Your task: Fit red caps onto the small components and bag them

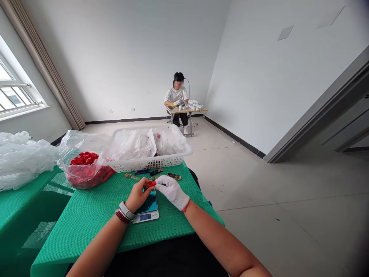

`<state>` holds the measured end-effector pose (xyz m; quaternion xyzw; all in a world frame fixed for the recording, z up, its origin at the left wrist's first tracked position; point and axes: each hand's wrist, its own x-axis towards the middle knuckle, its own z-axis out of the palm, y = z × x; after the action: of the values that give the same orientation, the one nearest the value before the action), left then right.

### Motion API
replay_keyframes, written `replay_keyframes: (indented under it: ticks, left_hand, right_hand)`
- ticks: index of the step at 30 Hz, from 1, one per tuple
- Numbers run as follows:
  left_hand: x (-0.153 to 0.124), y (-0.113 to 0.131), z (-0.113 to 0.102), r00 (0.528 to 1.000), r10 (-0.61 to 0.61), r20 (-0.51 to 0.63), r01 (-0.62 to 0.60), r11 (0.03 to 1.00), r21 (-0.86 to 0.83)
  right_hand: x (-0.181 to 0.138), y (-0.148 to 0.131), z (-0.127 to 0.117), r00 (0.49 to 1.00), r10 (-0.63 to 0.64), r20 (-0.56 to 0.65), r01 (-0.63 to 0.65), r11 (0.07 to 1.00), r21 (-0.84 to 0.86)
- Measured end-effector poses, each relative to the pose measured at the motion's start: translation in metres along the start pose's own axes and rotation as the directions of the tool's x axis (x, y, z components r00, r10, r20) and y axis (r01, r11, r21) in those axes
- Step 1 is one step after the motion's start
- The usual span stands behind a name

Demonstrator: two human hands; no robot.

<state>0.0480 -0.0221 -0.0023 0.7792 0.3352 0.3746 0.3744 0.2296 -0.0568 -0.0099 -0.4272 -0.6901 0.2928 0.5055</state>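
My left hand [138,195], bare with a watch at the wrist, has its fingers closed on a small red hollow plastic piece [151,184]. In a white knit glove, my right hand [170,190] pinches the right end of that same piece; any smaller part between its fingertips is too small to make out. Below both hands lies a digital scale [158,216] with a blue-tinted plate, its display reading about 0.0. Just beyond the hands are a black utility knife-like tool [156,172], a dark flat strip [174,176] and a blue flat item [142,172].
At the table's far edge stands a white basket [138,165] full of clear plastic bags. A clear bag of red pieces [85,169] sits to its left, by a heap of plastic bags [24,159]. Green mesh covers the table [95,215]. Another person [177,94] sits at a far desk.
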Motion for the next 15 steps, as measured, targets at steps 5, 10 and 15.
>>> replay_keyframes:
  ticks: [5, 10, 15]
  left_hand:
    - [-0.001, 0.001, 0.0, 0.999, 0.034, -0.039, -0.029, 0.992, 0.126]
    - [0.0, 0.002, 0.003, 0.995, -0.093, 0.026, 0.094, 0.994, -0.047]
    - [0.001, 0.0, 0.005, 0.983, -0.133, 0.13, 0.157, 0.968, -0.196]
  right_hand:
    - [-0.001, -0.002, 0.002, 0.996, 0.09, -0.003, -0.089, 0.993, 0.075]
    - [-0.001, -0.012, 0.0, 0.996, -0.079, 0.049, 0.082, 0.994, -0.07]
    - [-0.002, -0.011, 0.0, 0.986, -0.164, 0.011, 0.164, 0.982, -0.091]
